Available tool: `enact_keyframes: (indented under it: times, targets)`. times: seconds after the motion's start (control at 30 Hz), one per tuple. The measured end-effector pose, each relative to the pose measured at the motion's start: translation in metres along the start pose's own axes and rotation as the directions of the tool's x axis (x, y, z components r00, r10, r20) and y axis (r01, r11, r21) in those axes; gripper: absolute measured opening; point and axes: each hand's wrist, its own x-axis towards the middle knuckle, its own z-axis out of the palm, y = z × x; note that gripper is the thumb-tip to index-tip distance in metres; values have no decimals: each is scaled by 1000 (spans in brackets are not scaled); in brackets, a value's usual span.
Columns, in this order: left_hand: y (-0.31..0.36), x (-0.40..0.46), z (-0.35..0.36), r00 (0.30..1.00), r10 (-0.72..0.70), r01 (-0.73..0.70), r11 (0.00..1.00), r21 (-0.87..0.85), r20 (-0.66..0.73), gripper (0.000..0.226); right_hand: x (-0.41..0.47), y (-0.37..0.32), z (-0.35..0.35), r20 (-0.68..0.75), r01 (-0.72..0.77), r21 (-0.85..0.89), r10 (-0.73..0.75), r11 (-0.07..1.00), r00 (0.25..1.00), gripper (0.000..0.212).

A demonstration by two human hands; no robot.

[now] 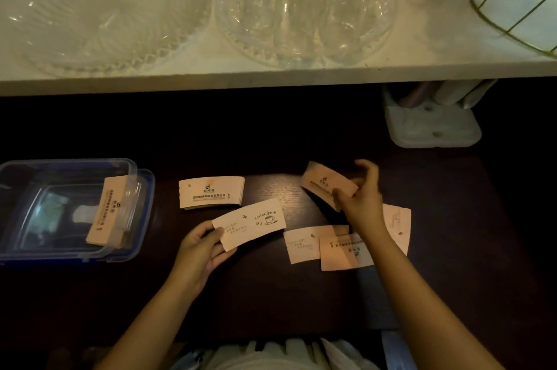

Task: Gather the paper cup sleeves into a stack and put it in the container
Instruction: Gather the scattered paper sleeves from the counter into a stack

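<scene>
My left hand (200, 249) pinches single sleeve (250, 223) by short end; right hand (360, 198) clamps small stack (327, 187), two o'clock. Thin card, light, slippery: I'd grip edges, square up.

The picture is dim and a bit yellow. The white shelf (271, 74) is the brightest part, with small shiny spots of glare on the glass bowls (105, 14) standing on it. Below the shelf, the dark table (271, 294) sits in deep shadow, almost black just under the shelf edge. Everything looks a little soft and grainy. The shelf edge bends slightly, as wide lenses do.
</scene>
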Motion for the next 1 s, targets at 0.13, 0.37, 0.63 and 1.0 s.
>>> enact_keyframes:
  times: [0.13, 0.37, 0.63, 1.0]
  targets:
    - [3, -2, 8, 997, 72, -72, 997, 5, -7, 15, -20, -31, -15, -137, 255, -42, -258, 966, 956, 35]
    - [6, -22, 51, 975, 148, -126, 983, -137, 164, 23, -80, -44, 44, 84, 639, -498, -701, 586, 709, 19]
    - [-3, -31, 59, 955, 135, -87, 979, -186, 263, 24, -110, -27, 65, 250, 554, -568, -514, 609, 821, 46]
    - [-4, -12, 20, 982, 156, -152, 988, -38, 103, 26, -92, 44, -14, 166, 289, -684, -243, 670, 956, 65]
